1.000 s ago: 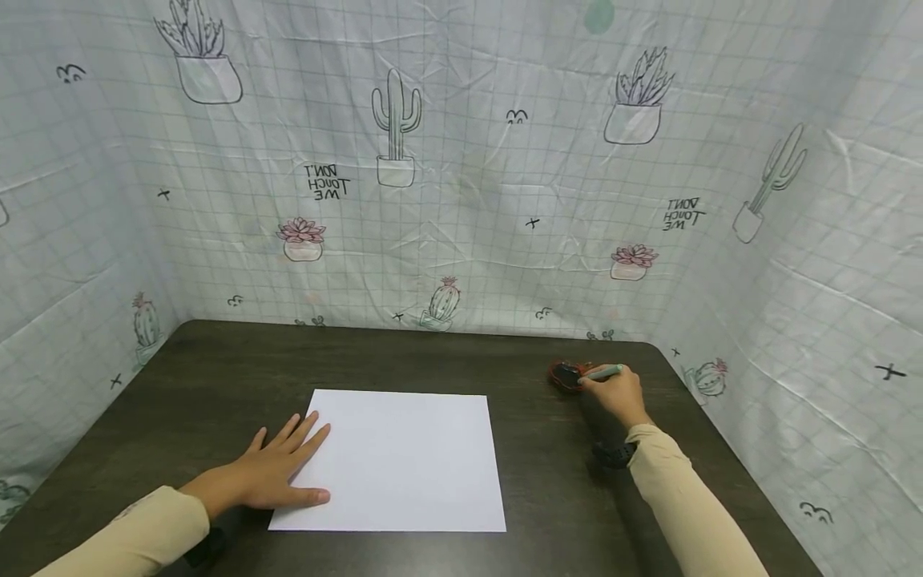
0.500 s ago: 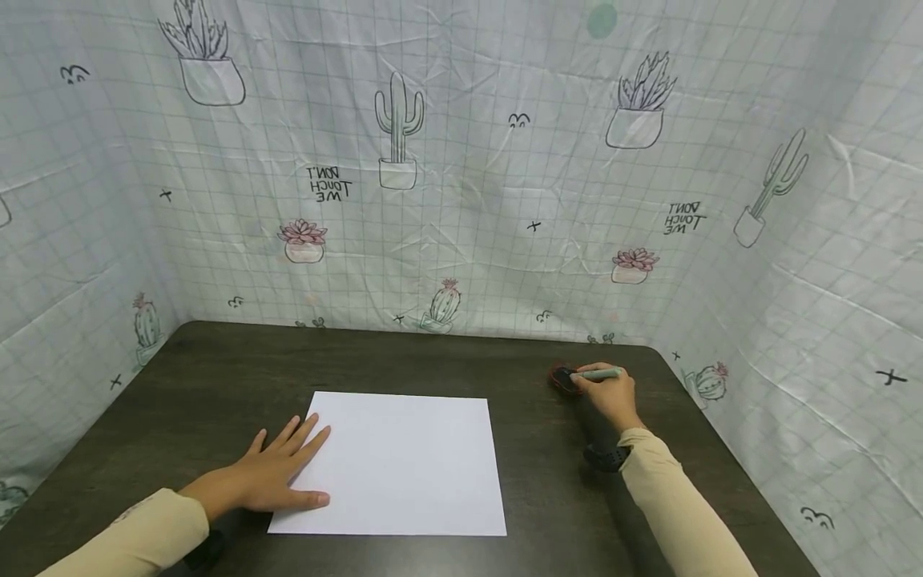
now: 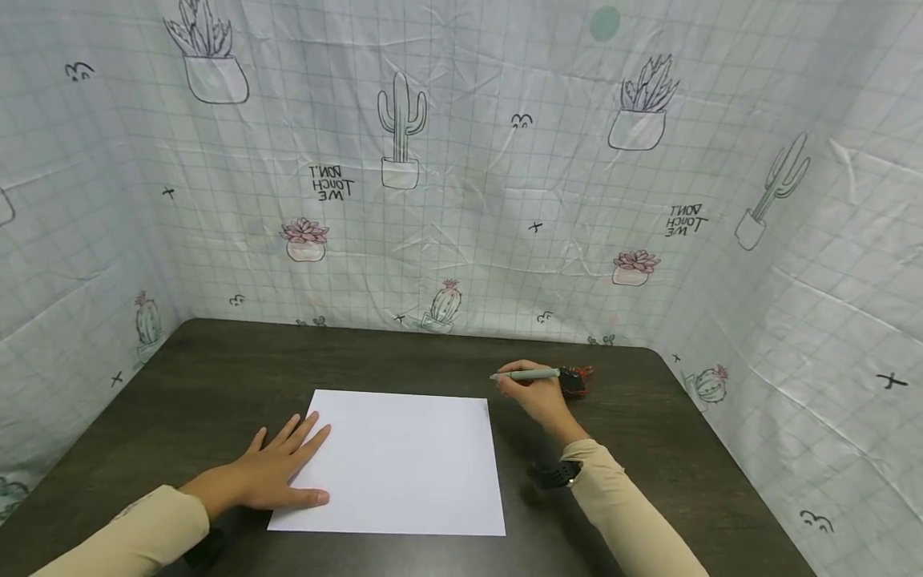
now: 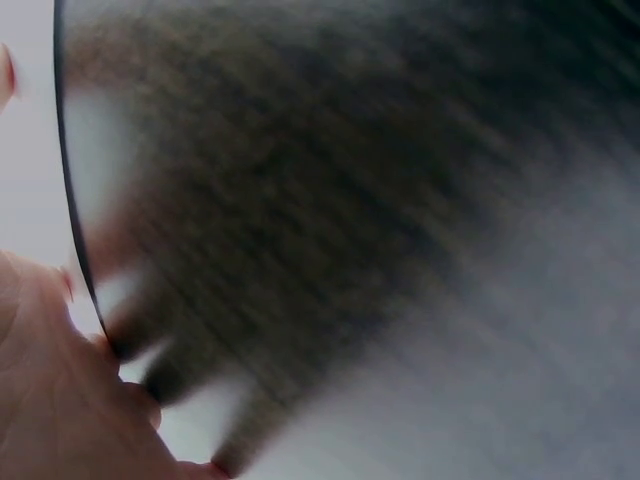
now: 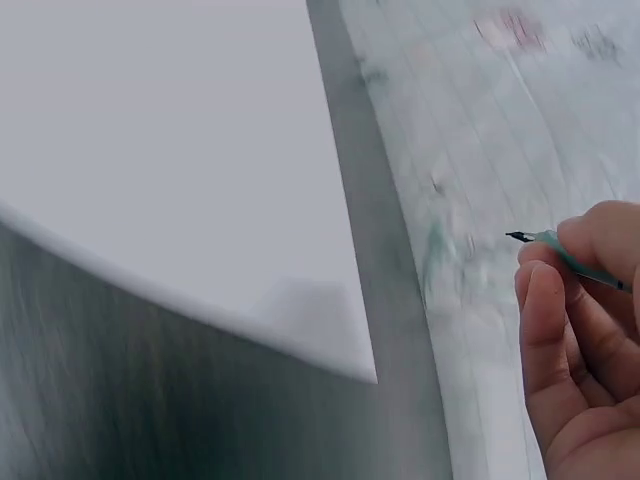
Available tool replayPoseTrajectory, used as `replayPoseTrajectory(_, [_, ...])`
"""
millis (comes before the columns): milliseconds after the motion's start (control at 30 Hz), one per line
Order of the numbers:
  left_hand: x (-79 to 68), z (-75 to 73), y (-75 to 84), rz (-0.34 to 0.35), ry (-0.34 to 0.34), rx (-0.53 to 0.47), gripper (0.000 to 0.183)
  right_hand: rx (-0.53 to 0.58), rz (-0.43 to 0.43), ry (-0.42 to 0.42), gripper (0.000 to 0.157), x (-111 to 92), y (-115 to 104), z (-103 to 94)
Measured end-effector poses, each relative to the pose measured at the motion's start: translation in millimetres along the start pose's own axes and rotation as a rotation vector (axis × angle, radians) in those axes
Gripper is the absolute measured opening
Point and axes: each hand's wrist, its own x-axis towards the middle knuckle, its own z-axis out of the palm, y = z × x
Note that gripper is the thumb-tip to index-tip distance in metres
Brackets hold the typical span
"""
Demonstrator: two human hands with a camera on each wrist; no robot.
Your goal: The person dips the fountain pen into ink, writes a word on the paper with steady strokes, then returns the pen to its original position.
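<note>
While left hand (image 3: 277, 473) flattens paper (image 3: 404, 461), backdrop (image 3: 505, 184) reads "DON'T TOUCH ME", mirrored

long beige sleeves on both arms, black wrist strap (image 3: 554, 475) on right wrist, bare hands

A dark wood-grain table (image 3: 216, 385) with rounded far corners is enclosed behind and on both sides by a pale gridded cloth (image 3: 469, 208). Potted cacti, pink succulents, small crosses and mirrored lettering are printed on the cloth. The cloth above the table is evenly lit.
</note>
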Motion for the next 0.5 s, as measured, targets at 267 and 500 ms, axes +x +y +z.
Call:
replayPoseTrajectory(267, [-0.2, -1.2, 0.0, 0.002, -0.001, -0.003, 0.108, 0.017, -0.035, -0.144, 0.018, 0.2, -12.4, 54.8])
replayPoseTrajectory(500, [0.0, -1.1, -0.8, 0.0, 0.004, 0.003, 0.108, 0.021, -0.071, -0.201, 0.01, 3.3, -4.1, 100.0])
